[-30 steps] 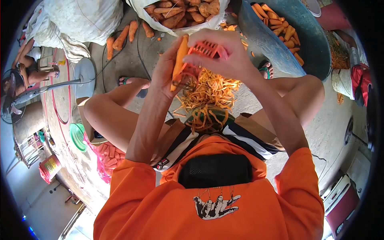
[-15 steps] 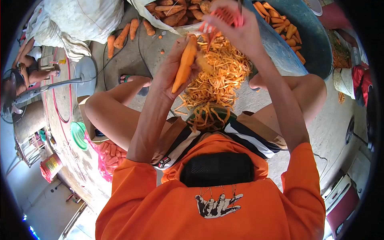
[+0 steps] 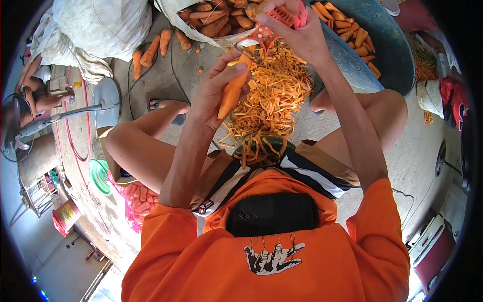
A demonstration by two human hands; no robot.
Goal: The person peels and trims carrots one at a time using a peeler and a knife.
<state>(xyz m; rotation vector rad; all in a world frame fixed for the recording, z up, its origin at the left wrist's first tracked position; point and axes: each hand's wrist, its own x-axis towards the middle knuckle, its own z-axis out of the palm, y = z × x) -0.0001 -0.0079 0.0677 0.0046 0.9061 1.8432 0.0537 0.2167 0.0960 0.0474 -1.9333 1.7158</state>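
Observation:
My left hand is wrapped round a mostly peeled carrot, which is smooth and bright orange and points up and away from me. In my right hand is a red peeler with a perforated handle. Its head lies at the far tip of the carrot and looks to be touching it. Beneath both hands a big heap of carrot peelings spreads between my legs, and some strands hang over a dark green round thing by my lap.
Unpeeled carrots fill a white sack at the far side, with several loose carrots on the floor to its left. A blue tub at right holds peeled carrots. Left stand a fan and a pink mesh bag; another person's legs show beyond.
The peeler has come down and left from above the heap to the carrot's far tip. My left hand has shifted its grip, its thumb now along the carrot.

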